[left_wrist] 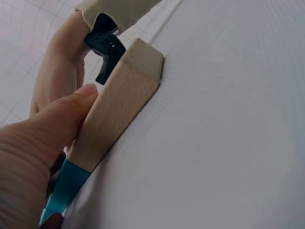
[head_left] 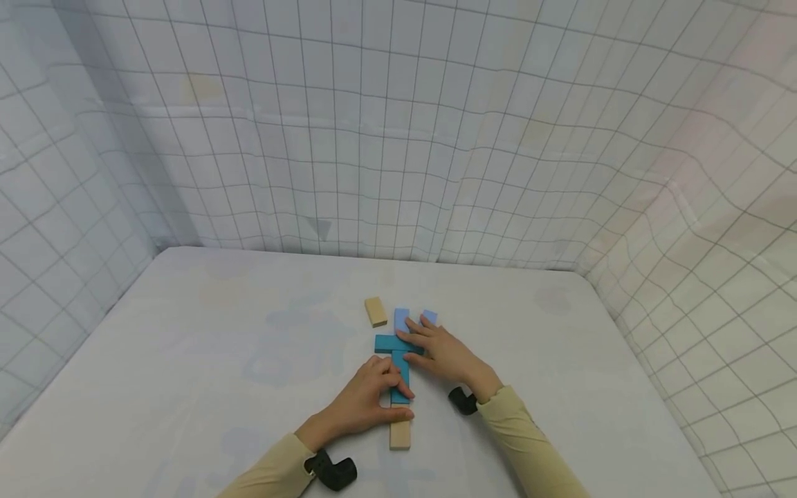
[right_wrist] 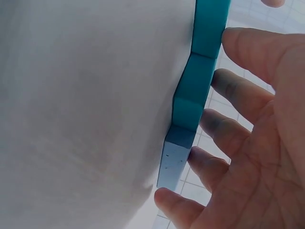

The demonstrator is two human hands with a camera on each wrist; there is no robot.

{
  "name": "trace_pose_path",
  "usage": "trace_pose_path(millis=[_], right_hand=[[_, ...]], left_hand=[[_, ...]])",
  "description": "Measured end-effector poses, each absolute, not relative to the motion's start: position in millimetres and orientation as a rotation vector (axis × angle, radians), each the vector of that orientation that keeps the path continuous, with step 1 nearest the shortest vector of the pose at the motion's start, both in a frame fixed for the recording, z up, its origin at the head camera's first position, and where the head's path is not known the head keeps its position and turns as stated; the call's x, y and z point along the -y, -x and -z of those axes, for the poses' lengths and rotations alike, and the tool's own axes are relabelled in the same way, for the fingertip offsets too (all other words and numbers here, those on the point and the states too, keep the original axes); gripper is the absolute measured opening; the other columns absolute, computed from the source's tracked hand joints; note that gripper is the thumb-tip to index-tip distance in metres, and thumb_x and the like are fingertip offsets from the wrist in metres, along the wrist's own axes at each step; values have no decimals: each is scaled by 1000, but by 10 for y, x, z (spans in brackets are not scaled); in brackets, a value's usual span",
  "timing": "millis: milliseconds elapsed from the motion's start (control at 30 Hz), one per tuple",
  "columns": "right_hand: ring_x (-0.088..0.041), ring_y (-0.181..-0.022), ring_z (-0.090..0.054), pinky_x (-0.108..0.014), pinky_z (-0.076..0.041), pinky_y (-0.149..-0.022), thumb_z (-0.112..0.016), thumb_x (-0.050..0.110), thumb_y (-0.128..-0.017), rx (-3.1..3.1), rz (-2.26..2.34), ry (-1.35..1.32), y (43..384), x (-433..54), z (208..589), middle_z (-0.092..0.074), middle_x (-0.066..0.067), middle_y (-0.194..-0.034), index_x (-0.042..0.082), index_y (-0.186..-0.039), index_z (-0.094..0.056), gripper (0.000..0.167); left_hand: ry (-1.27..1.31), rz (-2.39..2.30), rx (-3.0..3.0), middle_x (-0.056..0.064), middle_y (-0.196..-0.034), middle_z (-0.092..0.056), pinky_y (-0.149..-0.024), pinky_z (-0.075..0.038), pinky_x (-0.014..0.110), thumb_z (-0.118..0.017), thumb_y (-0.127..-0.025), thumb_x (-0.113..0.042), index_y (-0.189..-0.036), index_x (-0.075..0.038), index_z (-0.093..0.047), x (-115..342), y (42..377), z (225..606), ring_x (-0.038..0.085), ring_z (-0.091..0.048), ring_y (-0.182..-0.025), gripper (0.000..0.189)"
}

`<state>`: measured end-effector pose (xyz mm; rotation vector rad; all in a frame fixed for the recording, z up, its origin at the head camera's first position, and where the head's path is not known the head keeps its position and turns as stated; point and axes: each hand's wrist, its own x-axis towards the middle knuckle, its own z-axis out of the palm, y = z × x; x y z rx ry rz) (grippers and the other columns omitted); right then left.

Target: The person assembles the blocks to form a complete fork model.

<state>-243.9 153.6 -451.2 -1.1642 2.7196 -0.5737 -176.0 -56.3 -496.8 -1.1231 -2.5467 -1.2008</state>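
A row of blocks runs away from me in the head view. Its near end is a plain wooden block (head_left: pixel 400 436), followed by a teal block (head_left: pixel 400 389), a crosswise teal block (head_left: pixel 385 344) and a light blue block (head_left: pixel 401 317). My left hand (head_left: pixel 366 398) reaches over the row from the left, thumb laid along the wooden block and bent fingers over the near teal block. From the right, my right hand (head_left: pixel 443 351) spreads its straight fingers onto the teal and light blue blocks. Its fingertips (right_wrist: pixel 224 83) line the blocks' edge in the right wrist view.
Another plain wooden block (head_left: pixel 376 312) lies apart, left of the light blue one. A second light blue block (head_left: pixel 429 316) sits at the right fingertips, partly covered by them. The white table (head_left: pixel 205 360) is bordered by grid-patterned curtains (head_left: pixel 386 138).
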Motion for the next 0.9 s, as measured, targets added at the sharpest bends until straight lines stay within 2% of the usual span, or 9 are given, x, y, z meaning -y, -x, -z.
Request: trace_pose_path(millis=[467, 733, 900], right_hand=[[-33, -139, -18, -60, -22, -103, -53, 41, -96, -2756, 510, 1113, 2448, -1537, 4516, -29, -9, -150, 18, -144, -43, 54], [-32, -139, -19, -60, -23, -102, -54, 41, -96, -2758, 521, 1103, 2442, -1538, 4497, -29, -8, -150, 19, -143, -44, 54], [-31, -139, -19, -60, -23, -102, -54, 42, -96, -2762, 512, 1101, 2450, -1534, 4493, -29, -7, -150, 19, -143, -44, 54]], left_hand=[[1217, 922, 2412, -15, -93, -50, -79, -39, 30, -71, -81, -48, -87, -28, -68, 531, 1750, 4902, 3, -43, -85, 21], [1264, 844, 2350, -15, -86, -51, -79, -41, 28, -75, -80, -40, -82, -25, -67, 525, 1732, 4826, 2, -44, -80, 17], [1258, 978, 2434, -17, -86, -54, -74, -43, 24, -72, -85, -36, -83, -26, -68, 558, 1788, 4761, 2, -48, -81, 10]])
